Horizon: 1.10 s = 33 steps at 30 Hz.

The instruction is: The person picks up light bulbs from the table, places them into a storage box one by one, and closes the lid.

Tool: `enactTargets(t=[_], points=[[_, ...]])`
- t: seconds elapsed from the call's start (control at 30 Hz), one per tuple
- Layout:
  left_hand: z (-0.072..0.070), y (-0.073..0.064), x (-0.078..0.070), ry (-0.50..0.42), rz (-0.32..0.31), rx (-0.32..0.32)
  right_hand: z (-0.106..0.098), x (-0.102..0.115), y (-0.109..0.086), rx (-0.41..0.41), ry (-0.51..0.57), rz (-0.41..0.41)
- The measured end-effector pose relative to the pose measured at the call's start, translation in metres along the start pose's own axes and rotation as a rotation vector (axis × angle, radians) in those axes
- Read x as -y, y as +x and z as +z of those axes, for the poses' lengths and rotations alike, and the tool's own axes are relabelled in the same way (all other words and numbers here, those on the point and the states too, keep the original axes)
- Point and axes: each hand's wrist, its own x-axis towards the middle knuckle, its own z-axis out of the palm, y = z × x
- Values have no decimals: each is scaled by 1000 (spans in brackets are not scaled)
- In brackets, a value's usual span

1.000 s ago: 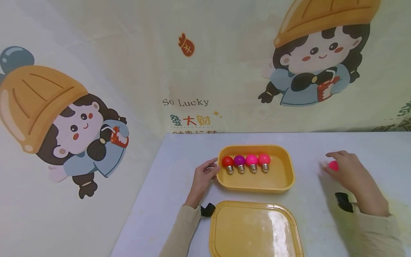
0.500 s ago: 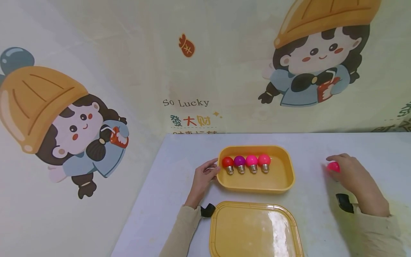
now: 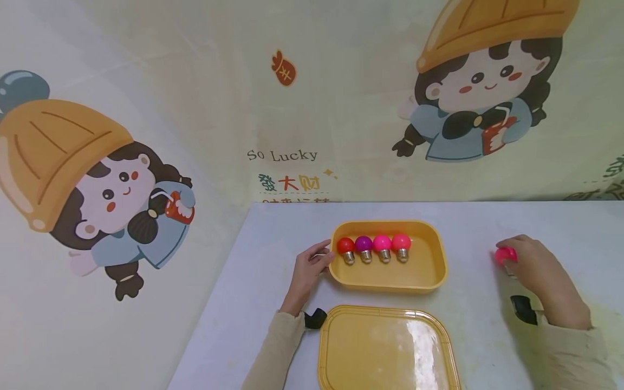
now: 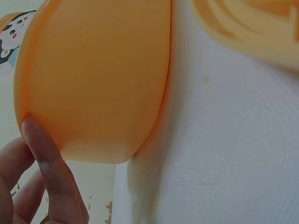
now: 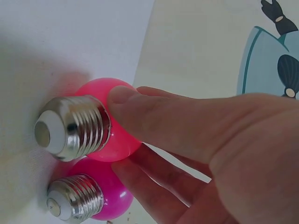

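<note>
My left hand point(image 3: 308, 271) holds the left end of a yellow plastic box point(image 3: 424, 265), a fingertip against its rim in the left wrist view. In the box lie a red bulb point(image 3: 346, 245), a purple bulb point(image 3: 363, 244) and two pink bulbs, in a row with screw bases toward me. Off to the right, my right hand point(image 3: 538, 268) grips a pinkish-red light bulb point(image 5: 105, 126) by its globe, thumb on the near side. Right beside it, under the fingers, is a magenta bulb point(image 5: 110, 191), hidden by the hand in the head view.
A yellow lid point(image 3: 375, 346) lies flat in front of the box. The white table point(image 3: 473, 227) meets a cartoon-printed wall covering point(image 3: 361, 108) at the back and left. Black straps point(image 3: 524, 309) sit at both wrists.
The right fingers have closed around the pinkish-red bulb, and the bulb has shifted slightly to the left. The left hand and the box stay in place.
</note>
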Motion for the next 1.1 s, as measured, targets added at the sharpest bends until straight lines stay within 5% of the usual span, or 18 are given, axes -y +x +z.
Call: enactTargets(t=[0.67,1.1], points=[[-2,4,0,-16,-47,5,-7,21,3,-7,59,30],[1,1,1,3,-13,-6,-10,41,3,-28,61,-22]])
